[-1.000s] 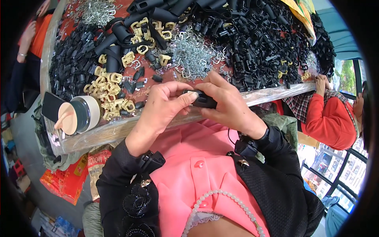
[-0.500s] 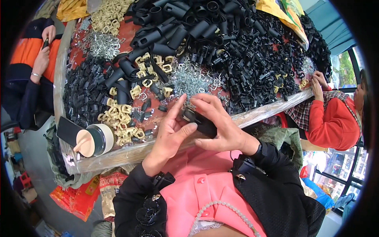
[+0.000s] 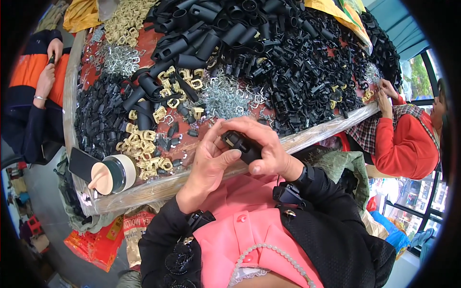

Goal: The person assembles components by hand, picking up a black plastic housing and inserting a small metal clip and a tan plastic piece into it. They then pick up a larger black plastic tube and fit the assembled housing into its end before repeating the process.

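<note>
A dark, tube-like black plastic part [image 3: 248, 150] is held between my two hands, just above the table's near edge. My left hand [image 3: 210, 161] closes on its left end, thumb across the front. My right hand [image 3: 266, 144] wraps round its other end, with the index finger reaching over the top toward the left fingertips. A pale spot shows at the part's upper left end; the fingers hide much of the rest. Just beyond my hands lies a pile of small silvery metal pieces [image 3: 225, 98]. Cream-coloured plastic buckles [image 3: 139, 146] are scattered to the left.
Black tubular parts [image 3: 209, 45] and small black fittings [image 3: 307, 81] heap over the red tabletop. A lidded jar [image 3: 122, 173] and a black phone [image 3: 86, 163] sit at the near left corner. Wooden rails [image 3: 331, 128] edge the table. Co-workers' hands [image 3: 384, 93] are at the right and left sides.
My fingers have drawn together round the black part, and my right index finger has come over its top. The part now shows more plainly. The view has shifted slightly.
</note>
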Motion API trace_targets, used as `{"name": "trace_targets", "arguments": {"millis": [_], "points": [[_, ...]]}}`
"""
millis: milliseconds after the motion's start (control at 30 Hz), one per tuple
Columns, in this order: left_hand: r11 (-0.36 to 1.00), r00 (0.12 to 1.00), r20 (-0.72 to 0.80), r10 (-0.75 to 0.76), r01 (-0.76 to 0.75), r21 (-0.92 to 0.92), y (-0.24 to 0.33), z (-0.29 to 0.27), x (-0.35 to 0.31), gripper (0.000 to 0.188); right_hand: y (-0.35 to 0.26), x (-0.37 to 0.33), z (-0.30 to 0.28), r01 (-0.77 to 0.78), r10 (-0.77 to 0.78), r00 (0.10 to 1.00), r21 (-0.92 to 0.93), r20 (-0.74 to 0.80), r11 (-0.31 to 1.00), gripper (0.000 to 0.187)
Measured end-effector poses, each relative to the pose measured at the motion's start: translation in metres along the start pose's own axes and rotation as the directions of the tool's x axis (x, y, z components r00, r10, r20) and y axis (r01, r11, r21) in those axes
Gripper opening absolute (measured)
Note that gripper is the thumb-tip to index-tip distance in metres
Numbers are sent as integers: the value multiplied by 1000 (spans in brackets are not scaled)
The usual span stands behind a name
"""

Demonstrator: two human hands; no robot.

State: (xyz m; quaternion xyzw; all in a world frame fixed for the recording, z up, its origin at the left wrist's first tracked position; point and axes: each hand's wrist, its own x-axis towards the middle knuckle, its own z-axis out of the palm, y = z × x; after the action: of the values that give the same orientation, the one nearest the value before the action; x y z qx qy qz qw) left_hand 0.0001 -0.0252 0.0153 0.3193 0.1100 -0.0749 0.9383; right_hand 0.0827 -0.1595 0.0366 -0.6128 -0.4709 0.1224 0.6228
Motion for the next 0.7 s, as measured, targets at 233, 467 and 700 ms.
{"name": "trace_targets", "arguments": {"millis": [233, 467, 700], "points": [[993, 997, -28, -78, 75, -96, -3, 7, 0, 78, -1, -14, -2, -284, 297, 953, 165, -60, 944, 69], [963, 997, 75, 4, -24, 270, 7, 8, 10, 79, -18, -21, -1, -290, 291, 956, 238, 30, 927, 65], [974, 979, 183, 90, -125, 187, 2, 38, 22, 82, -17, -15, 7, -270, 270, 962, 359, 53, 893, 46]]}}
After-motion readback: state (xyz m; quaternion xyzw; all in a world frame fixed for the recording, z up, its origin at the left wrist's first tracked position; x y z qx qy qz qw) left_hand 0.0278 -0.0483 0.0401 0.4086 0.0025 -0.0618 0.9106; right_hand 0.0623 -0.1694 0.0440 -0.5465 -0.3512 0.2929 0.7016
